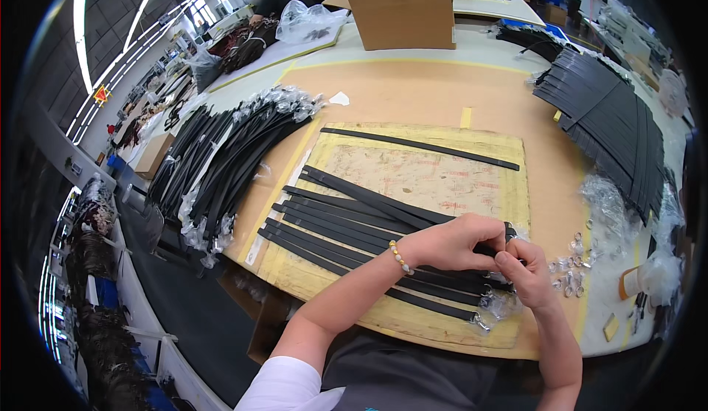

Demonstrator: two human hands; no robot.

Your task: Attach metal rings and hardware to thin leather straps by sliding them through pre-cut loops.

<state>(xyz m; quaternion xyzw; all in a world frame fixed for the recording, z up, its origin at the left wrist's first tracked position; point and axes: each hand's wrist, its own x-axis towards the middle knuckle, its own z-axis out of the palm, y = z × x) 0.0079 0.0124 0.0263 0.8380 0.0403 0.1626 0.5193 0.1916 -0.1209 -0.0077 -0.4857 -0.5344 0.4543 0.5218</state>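
Note:
Over the right ends of a row of flat black straps (346, 240), my two hands meet. My left hand (461, 243) is closed on the end of a black strap (484, 249), with thumb and fingers bent round it. The fingers of my right hand (527, 272) pinch at the same strap end, touching the left fingertips; any small fitting between them is hidden. Nearby strap ends carry metal clasps (479, 321) with clear plastic wrap (501, 305). One more black strap (420, 147) lies apart at the far side of the yellow-taped board (509, 145).
Loose metal snap hooks (571, 274) lie right of my right hand, near an orange-and-white tape roll (629, 283). Bundled black straps (243, 145) stand at the left; a wide stack of black strips (605, 116) lies right. A cardboard box (402, 12) stands behind, with people beyond.

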